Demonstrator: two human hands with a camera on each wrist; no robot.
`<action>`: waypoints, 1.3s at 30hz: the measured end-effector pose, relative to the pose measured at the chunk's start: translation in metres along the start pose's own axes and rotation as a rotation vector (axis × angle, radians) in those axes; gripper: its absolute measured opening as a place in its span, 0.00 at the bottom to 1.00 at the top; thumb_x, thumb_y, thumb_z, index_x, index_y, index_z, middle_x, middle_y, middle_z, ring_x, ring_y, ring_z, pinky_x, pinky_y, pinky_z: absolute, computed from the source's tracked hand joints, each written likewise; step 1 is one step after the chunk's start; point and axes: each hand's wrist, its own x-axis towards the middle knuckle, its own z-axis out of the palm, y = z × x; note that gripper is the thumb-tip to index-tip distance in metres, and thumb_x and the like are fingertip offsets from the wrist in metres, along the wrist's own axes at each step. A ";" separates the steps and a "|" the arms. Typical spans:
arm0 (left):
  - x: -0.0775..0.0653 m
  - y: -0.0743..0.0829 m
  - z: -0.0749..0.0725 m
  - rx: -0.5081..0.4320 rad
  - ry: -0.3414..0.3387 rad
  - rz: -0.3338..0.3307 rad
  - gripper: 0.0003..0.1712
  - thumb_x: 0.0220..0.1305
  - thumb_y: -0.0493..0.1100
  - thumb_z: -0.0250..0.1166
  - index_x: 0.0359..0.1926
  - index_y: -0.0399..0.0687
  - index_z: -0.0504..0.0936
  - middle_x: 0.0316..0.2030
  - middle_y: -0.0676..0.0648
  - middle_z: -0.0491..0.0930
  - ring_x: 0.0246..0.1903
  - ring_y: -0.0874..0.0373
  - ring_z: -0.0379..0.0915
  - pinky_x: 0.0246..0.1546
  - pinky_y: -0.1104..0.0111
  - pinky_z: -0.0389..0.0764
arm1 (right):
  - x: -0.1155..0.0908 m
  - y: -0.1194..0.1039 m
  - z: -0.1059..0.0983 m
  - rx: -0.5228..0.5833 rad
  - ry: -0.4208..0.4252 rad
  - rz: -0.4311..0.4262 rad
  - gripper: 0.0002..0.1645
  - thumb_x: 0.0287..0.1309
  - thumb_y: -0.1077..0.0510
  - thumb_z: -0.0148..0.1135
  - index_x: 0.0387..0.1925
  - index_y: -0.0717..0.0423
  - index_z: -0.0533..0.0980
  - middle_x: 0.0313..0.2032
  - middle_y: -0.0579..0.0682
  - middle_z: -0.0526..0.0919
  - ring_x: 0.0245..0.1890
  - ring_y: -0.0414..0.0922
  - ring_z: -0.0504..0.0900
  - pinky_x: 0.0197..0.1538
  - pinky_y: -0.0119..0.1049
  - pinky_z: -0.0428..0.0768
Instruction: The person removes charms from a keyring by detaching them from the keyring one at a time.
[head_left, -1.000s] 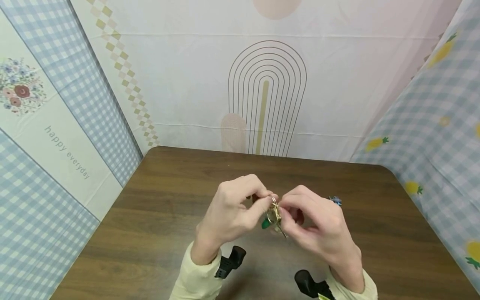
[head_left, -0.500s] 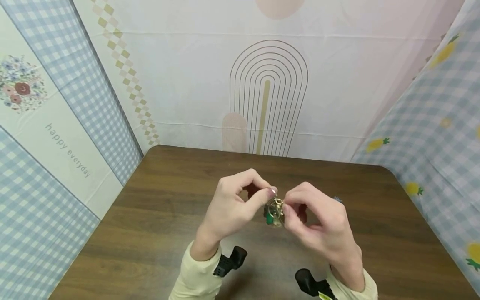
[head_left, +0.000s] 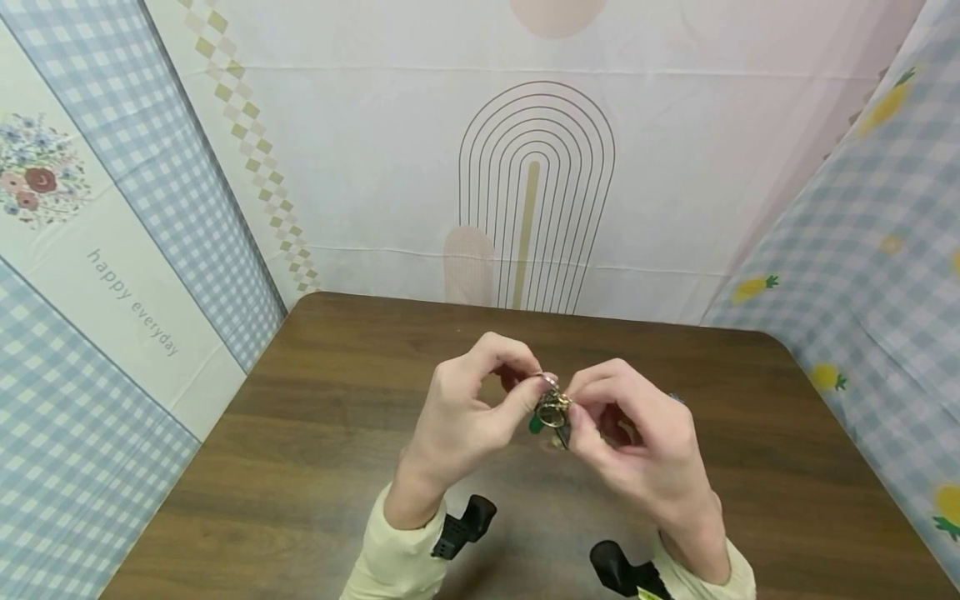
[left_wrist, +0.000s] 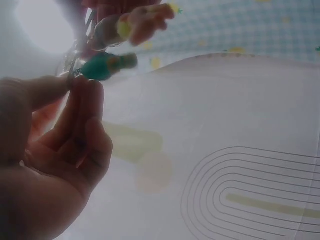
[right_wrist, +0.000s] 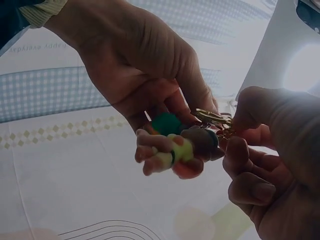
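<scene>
Over the table my left hand (head_left: 468, 417) pinches a metal ring of a keychain between thumb and forefinger. My right hand (head_left: 641, 425) faces it, thumb and forefinger pinching the gold-coloured keychain hardware (head_left: 553, 410) from the other side. Below the fingers hangs a green bottle-shaped charm (left_wrist: 97, 66). Beside it in the right wrist view dangles a small toy-figure charm (right_wrist: 182, 152) with a brown head, yellow-green middle and pinkish limbs. The gold ring (right_wrist: 212, 117) shows between both sets of fingertips; the fingers partly hide where the rings join.
A small blue object (head_left: 677, 398) lies on the brown wooden table (head_left: 322, 442), mostly hidden behind my right hand. Patterned cloths (head_left: 375, 167) hang behind and at both sides of the table. Each wrist wears a black camera mount (head_left: 468, 521).
Both hands have risen slightly. The gold ring has tilted and turned between the fingers, and the charms have swung. My right hand covers more of the blue object.
</scene>
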 end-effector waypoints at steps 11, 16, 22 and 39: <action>0.000 -0.001 -0.002 -0.014 0.039 0.016 0.09 0.58 0.27 0.65 0.30 0.42 0.75 0.28 0.48 0.79 0.25 0.65 0.72 0.25 0.75 0.76 | -0.007 0.004 0.001 -0.065 -0.054 0.096 0.03 0.55 0.70 0.60 0.31 0.64 0.74 0.29 0.48 0.74 0.24 0.32 0.67 0.22 0.17 0.65; 0.000 -0.001 -0.003 -0.032 0.045 -0.014 0.09 0.59 0.27 0.65 0.29 0.43 0.74 0.27 0.49 0.79 0.25 0.66 0.72 0.24 0.75 0.77 | -0.009 0.006 0.002 -0.047 -0.088 0.160 0.04 0.60 0.65 0.62 0.34 0.63 0.75 0.28 0.45 0.77 0.26 0.32 0.73 0.25 0.19 0.73; 0.000 0.001 -0.004 -0.032 0.048 -0.020 0.11 0.58 0.28 0.65 0.26 0.45 0.74 0.25 0.51 0.77 0.23 0.67 0.69 0.22 0.76 0.75 | -0.008 0.008 0.004 -0.055 -0.112 0.161 0.07 0.62 0.58 0.64 0.35 0.59 0.77 0.29 0.43 0.77 0.25 0.31 0.72 0.25 0.19 0.71; 0.003 -0.001 -0.001 0.067 0.021 0.002 0.10 0.57 0.26 0.64 0.32 0.43 0.75 0.33 0.49 0.76 0.30 0.65 0.70 0.28 0.76 0.76 | -0.003 0.008 0.008 -0.135 -0.029 0.039 0.04 0.58 0.66 0.59 0.29 0.60 0.78 0.28 0.47 0.77 0.23 0.33 0.67 0.23 0.18 0.63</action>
